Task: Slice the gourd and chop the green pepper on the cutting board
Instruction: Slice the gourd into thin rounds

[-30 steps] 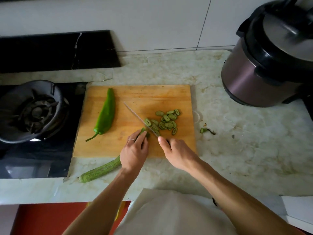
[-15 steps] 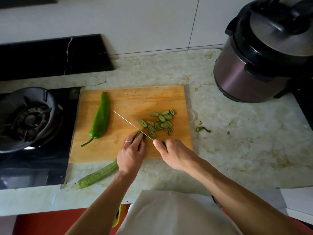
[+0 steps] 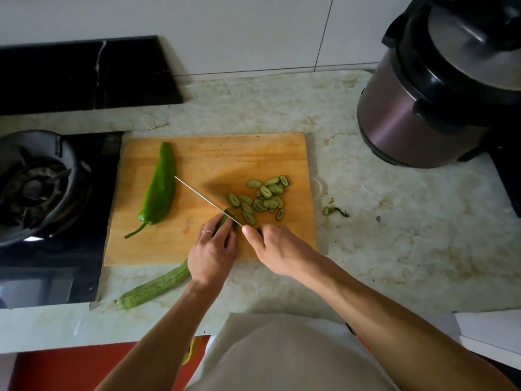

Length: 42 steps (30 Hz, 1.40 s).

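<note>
Wooden cutting board (image 3: 197, 249) lies flat on the pale marble counter (image 3: 394, 249), its left edge tight against the black stovetop (image 3: 42, 263). Containers: dark pressure cooker (image 3: 439, 88) at far right w/ lid on, contents not visible; burner well (image 3: 33, 184) at left holds only its metal grate. On the board, left side: whole green pepper (image 3: 158, 190), stem toward the near edge, lying apart from the work. Right side: loose pile of gourd slices (image 3: 263, 200), well inside the board's right edge. The gourd (image 3: 153, 289) runs diagonally from the counter near the stovetop, over the board's near edge & under the left hand (image 3: 211, 255), whose fingers curl together over it, pressing it down near the cut end; ring on one finger. Right hand (image 3: 275, 246) grips the knife (image 3: 207, 200) handle, fingers wrapped, forefinger stretched along the top toward the blade. Blade is seen edge-on, angled from the hand toward the pepper, tip just beside it, heel at the gourd's cut end. Open board btwn pepper & slices and along the far edge. A small green scrap (image 3: 334, 211) sits on the counter just right of the board; bare counter btwn it & the cooker.
</note>
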Each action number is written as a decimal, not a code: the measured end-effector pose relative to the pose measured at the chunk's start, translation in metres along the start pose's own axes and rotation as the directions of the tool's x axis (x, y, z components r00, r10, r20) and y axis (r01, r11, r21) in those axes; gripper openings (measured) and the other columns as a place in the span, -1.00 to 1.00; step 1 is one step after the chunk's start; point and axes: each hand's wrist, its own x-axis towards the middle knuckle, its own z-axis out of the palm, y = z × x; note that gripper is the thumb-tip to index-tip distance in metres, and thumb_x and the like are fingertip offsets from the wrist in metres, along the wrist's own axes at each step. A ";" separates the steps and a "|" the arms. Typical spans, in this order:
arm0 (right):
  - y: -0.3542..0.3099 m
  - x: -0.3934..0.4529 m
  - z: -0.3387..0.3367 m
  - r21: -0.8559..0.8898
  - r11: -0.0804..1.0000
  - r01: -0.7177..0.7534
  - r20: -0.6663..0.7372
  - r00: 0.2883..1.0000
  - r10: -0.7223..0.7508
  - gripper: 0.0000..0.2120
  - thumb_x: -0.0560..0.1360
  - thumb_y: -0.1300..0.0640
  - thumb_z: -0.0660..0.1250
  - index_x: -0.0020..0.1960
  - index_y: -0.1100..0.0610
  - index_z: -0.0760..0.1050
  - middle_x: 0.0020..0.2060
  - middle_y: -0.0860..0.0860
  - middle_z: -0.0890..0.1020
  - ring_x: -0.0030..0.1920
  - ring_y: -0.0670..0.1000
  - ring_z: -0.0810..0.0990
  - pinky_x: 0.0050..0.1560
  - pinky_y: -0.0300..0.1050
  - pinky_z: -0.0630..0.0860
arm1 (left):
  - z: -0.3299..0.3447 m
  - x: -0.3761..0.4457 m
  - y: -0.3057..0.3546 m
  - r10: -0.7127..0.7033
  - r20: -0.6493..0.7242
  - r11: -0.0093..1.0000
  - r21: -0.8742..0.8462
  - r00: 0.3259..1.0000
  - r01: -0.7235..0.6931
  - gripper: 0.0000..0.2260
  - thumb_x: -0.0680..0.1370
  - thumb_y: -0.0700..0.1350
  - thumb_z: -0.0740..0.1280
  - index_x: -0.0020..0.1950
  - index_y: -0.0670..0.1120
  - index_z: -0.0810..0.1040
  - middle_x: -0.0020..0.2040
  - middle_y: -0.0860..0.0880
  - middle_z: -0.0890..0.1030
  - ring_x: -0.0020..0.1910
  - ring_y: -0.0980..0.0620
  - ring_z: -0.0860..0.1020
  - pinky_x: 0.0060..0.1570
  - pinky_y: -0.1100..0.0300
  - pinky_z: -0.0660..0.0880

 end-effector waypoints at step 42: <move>0.012 -0.015 0.000 0.040 0.999 -0.008 -0.008 1.000 0.008 -0.45 0.61 -0.32 -0.04 -0.29 0.07 0.33 -0.37 0.01 0.48 -0.34 0.05 0.47 -0.26 -0.07 0.36 | -0.003 -0.002 0.001 -0.015 0.003 0.998 -0.056 1.000 0.015 -0.78 0.50 -0.20 0.49 0.14 -0.07 0.72 0.18 -0.07 0.67 0.08 -0.06 0.66 -0.26 0.08 0.64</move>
